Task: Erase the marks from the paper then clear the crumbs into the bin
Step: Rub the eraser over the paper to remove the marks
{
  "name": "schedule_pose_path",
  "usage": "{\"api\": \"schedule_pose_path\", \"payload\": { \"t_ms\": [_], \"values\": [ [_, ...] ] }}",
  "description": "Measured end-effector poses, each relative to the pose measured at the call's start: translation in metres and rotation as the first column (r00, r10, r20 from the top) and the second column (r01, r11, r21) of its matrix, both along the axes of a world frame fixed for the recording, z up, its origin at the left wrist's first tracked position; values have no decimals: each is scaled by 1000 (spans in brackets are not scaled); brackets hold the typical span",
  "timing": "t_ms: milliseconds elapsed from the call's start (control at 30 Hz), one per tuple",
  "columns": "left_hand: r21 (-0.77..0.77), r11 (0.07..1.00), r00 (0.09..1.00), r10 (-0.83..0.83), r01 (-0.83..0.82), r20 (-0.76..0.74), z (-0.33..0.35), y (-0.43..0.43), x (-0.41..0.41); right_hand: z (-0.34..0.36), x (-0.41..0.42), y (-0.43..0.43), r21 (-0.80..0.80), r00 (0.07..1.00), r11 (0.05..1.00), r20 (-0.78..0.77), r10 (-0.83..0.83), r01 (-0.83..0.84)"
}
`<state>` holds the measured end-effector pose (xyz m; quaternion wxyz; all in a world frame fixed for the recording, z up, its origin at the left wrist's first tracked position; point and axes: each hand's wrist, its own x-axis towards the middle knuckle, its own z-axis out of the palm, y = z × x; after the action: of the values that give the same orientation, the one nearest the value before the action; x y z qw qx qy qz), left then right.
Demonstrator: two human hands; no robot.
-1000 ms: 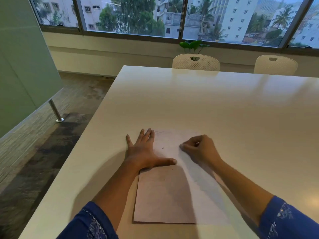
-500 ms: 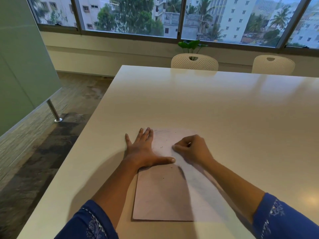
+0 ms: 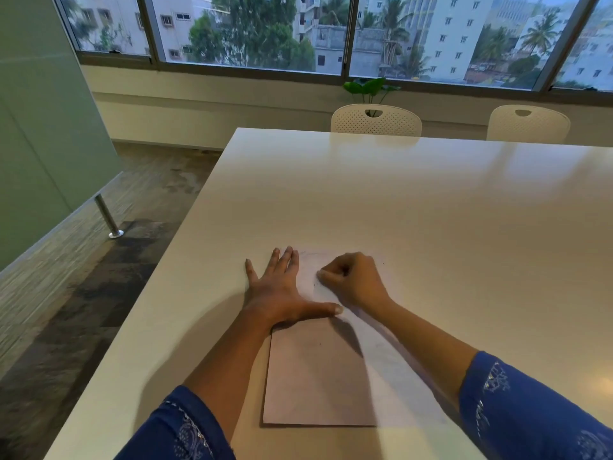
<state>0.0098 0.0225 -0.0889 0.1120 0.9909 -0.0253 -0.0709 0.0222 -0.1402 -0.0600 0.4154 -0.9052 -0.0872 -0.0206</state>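
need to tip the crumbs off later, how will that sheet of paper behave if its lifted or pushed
The paper lies thin and flat, so it will probably be light and flop if lifted by one edge. The table looks glossy, so the sheet may well slide when pushed; the left hand pressed flat on it suggests it needs pinning.

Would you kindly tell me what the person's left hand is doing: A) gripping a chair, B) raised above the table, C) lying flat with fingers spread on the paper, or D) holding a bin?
C: the left hand lies flat, fingers spread, across the left edge of the paper on the table.
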Motion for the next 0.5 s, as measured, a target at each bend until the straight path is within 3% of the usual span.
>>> {"api": "schedule_pose_path", "payload": {
  "t_ms": [100, 300, 500],
  "values": [
    [7, 1000, 1000, -5, 5, 7, 0, 0, -1, -2, -13, 6, -14, 991, 991, -9, 135, -135],
    [-3, 1000, 1000, -2, 2, -14, 3, 1, -3, -3, 25, -45, -15, 975, 980, 106, -196, 199],
    [10, 1000, 1000, 3, -2, -10, 2, -1, -1, -16, 23, -49, -40, 974, 990, 188, -123, 133]
  ]
}}
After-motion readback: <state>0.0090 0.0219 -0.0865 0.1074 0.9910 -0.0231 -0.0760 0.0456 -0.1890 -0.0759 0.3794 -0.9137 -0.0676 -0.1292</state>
